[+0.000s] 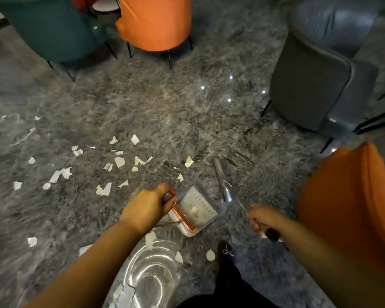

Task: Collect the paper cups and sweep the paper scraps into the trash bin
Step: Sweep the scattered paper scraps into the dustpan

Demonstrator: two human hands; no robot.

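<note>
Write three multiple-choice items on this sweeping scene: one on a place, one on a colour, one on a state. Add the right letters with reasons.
1. Where do most of the paper scraps lie relative to the dustpan?
A. To its left and beyond it
B. Inside it
C. Under the grey chair

2. What colour is the comb strip on the dustpan's edge?
A. Blue
B. Orange-red
C. Green

3. What is the left hand doing?
A. Lying flat on the floor
B. Hanging idle
C. Gripping the dustpan's handle

Answers: 1 A, the white scraps scatter across the grey floor left of the pan; 2 B, the toothed strip shows orange-red; 3 C, the fingers curl round the handle at the pan's corner, while the right hand grips a thin metal handle.
</note>
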